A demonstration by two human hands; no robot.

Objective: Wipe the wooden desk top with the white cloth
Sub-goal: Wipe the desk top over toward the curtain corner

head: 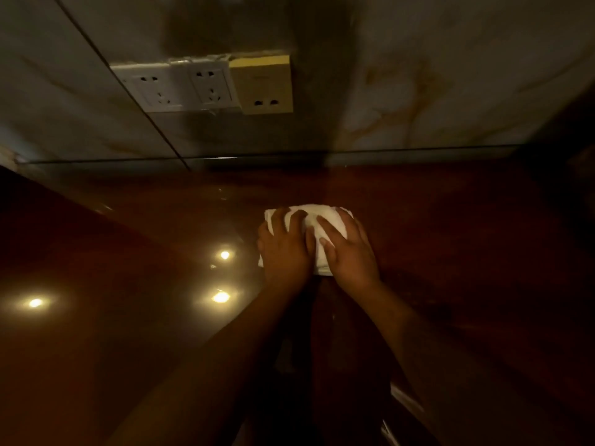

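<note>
A bunched white cloth [317, 220] lies on the glossy reddish-brown wooden desk top [450, 236], a little short of the back wall. My left hand [285, 244] presses flat on its left half with fingers spread. My right hand [349, 249] presses on its right half, fingers spread too. Both forearms reach in from the bottom of the view. Most of the cloth is hidden under my hands; only its far edge, the strip between the hands and a bit at the near edge show.
A marbled wall [434, 75] rises behind the desk, with two white sockets [174, 88] and a beige socket [262, 85]. Ceiling lights reflect in the desk [222, 296] at the left. The room is dim, and the right side of the desk is dark.
</note>
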